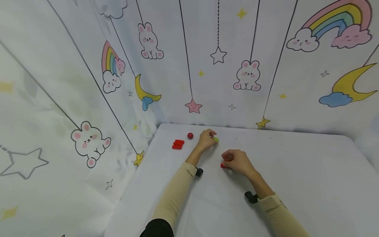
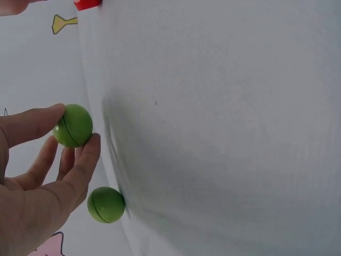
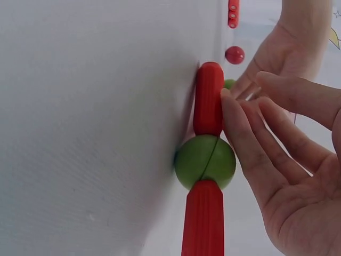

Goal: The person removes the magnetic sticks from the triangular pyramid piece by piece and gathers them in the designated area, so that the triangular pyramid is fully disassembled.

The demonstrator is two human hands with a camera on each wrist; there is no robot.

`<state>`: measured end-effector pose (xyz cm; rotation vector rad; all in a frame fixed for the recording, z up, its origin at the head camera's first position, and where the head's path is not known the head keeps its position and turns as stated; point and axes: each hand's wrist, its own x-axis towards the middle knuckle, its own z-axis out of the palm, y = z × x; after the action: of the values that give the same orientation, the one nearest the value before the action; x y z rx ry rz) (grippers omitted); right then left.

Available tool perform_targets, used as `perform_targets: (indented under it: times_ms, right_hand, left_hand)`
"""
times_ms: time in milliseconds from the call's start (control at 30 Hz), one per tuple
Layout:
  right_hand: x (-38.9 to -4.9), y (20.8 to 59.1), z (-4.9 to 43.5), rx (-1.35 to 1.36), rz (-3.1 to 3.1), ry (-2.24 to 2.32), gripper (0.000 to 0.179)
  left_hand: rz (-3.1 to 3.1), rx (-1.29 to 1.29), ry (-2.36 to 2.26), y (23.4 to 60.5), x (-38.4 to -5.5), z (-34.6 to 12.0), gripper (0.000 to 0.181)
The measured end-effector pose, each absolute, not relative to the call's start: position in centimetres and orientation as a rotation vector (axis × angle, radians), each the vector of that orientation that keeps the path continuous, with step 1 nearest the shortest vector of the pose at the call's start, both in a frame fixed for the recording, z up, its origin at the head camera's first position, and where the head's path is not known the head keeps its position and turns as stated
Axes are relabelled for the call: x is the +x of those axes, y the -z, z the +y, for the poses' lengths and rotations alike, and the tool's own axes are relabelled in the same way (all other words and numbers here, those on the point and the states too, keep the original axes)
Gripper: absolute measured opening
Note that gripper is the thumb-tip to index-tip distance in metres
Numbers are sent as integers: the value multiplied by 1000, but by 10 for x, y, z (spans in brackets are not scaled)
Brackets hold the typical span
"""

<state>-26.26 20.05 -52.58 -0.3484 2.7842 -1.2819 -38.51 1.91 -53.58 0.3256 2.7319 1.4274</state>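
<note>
In the left wrist view my left hand (image 2: 40,197) pinches a green ball (image 2: 73,126) with a seam line between thumb and fingers. Just below it a second green ball (image 2: 106,205) rests on the tabletop. My right hand (image 3: 298,176) has a fingertip against a red rod (image 3: 209,98); its thumb stands away from it. This rod's end meets another green ball (image 3: 205,162), and a second red rod (image 3: 203,221) joins the ball's other side. From the head camera, my right hand (image 1: 238,161) hides most of that row.
Beyond my left hand lie several red rods (image 1: 178,144) side by side and a red ball (image 1: 190,135). They sit toward the far left of the white table (image 1: 296,171). A printed curtain (image 1: 177,72) hangs along the back and left.
</note>
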Motion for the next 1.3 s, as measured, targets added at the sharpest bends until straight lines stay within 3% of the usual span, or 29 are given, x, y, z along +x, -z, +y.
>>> perform_targets:
  times_ms: [600, 933, 1300]
  right_hand:
    - [-259, 511, 213, -229, 2834, 1288, 27]
    - [-261, 514, 227, -199, 2767, 1186, 40]
    - [-262, 517, 231, -182, 2732, 1133, 40]
  left_hand:
    - [2946, 251, -1329, 547, -408, 38, 35]
    - [2957, 279, -1377, 552, -417, 42, 35]
    - [2963, 314, -1303, 547, -414, 40, 35]
